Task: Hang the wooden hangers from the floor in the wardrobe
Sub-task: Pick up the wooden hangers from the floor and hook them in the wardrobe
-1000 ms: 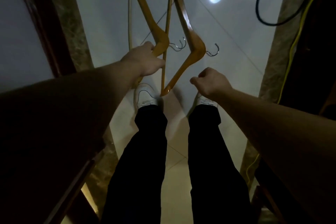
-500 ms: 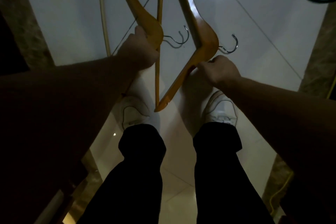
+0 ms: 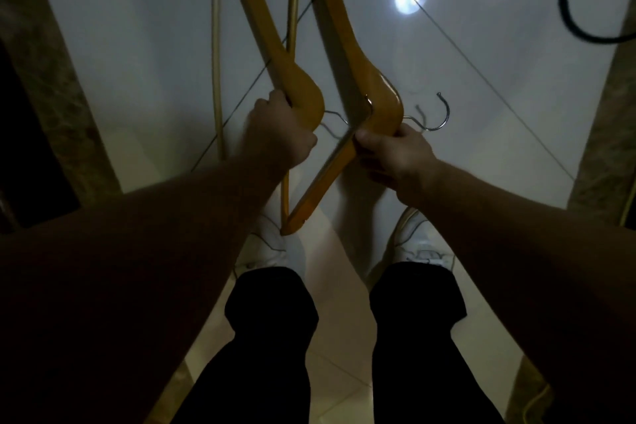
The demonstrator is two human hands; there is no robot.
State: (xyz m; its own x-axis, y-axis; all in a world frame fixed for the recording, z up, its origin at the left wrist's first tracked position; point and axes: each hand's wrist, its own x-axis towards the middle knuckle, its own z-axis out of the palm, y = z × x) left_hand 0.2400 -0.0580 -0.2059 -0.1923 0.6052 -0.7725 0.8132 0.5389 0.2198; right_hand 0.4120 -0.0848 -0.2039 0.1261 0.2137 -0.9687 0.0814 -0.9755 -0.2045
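Two orange wooden hangers with metal hooks are over the white tiled floor in front of my feet. My left hand [image 3: 280,129] grips the left hanger [image 3: 265,31] at its bend, and its hook pokes out to the right of my fingers. My right hand [image 3: 395,153] grips the right hanger [image 3: 347,34] just below its bend, next to its steel hook [image 3: 438,117]. The right hanger's lower arm slants down to the left, ending near my left shoe. Both hangers' far arms run out of the top of the view. No wardrobe rail is visible.
My black trouser legs and white shoes [image 3: 266,244] stand on the glossy tile floor [image 3: 481,113]. Marble strips edge both sides, with a dark wooden frame [image 3: 24,134] at the left. A black cable [image 3: 578,21] loops at the upper right, and a yellow cord runs down the right edge.
My right hand reached forward from beside my knee and closed on the right hanger. The view came closer to the floor. My left hand kept its grip on the left hanger.
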